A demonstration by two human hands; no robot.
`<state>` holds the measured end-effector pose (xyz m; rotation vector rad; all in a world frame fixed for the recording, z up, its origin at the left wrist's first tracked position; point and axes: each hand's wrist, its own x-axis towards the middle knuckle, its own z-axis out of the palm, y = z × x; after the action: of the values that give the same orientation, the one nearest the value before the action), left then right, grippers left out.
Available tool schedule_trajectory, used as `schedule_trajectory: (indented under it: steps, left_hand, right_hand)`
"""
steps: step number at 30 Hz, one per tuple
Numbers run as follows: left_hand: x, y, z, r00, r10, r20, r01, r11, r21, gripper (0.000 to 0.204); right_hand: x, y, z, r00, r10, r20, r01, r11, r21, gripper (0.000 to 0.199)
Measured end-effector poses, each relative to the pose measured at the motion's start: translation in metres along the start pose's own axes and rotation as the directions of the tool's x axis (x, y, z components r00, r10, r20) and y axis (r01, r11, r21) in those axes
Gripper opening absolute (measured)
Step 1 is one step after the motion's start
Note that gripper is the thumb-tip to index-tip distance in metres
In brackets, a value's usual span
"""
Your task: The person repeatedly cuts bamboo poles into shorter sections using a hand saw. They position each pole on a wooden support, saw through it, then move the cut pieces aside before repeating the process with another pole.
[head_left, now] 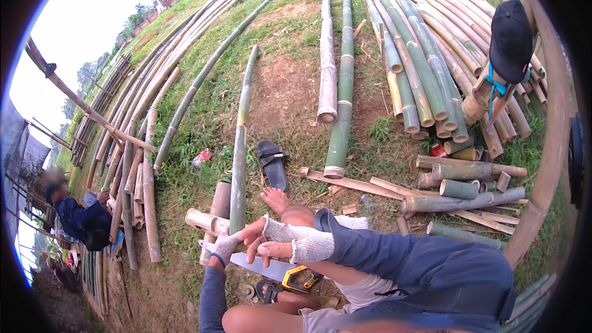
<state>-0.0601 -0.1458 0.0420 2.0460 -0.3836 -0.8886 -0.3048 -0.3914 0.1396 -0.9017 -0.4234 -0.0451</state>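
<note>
— Long green bamboo pole [239, 148] lies on the grass, its near end propped on short tan bamboo offcuts [206, 219] just ahead of the bare foot [275, 199].

— And the hands?

— Left hand [224, 246], in a grey knit glove, is curled at the pole's near end, beside the grey hand saw with yellow-black handle [271, 269]; whether it grips the pole, I cannot tell. Right hand [258, 237] has bare fingers pinching the left glove's cuff, with its own grey glove pushed back to the wrist.

— Around them?

— A black sandal [272, 163] lies on the grass; stacked bamboo poles [425, 68] lie far right. Another person [77, 216] crouches at left.
</note>
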Motion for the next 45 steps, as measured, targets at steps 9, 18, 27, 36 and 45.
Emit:
schedule_trajectory:
  steps: [9,18,27,36,45]
  left_hand:
    - [-0.17,0.195,0.024,0.988,0.024,0.149,0.058,0.853,-0.519,0.043]
    - [-0.289,0.216,0.059,0.999,-0.036,0.027,0.038,0.995,-0.097,0.066]
    - [-0.339,0.212,0.084,0.988,-0.152,-0.01,0.148,0.975,-0.166,0.068]
    - [-0.334,0.235,0.105,0.994,-0.107,-0.034,0.104,0.991,-0.086,0.077]
    - [-0.258,0.272,0.159,0.965,0.166,0.204,-0.149,0.984,-0.095,0.057]
  right_hand:
    - [0.024,-0.013,0.008,0.856,0.169,-0.489,0.048,0.915,0.4,0.068]
    - [0.032,-0.02,0.038,0.939,0.303,-0.161,-0.306,0.952,0.007,0.05]
    - [-0.01,-0.032,0.037,0.875,-0.381,0.298,0.373,0.141,-0.917,0.052]
    - [-0.024,-0.032,0.048,1.0,0.024,-0.019,-0.03,0.917,-0.398,0.082]
    - [-0.06,-0.09,0.014,0.933,-0.135,-0.333,0.236,0.929,0.284,0.079]
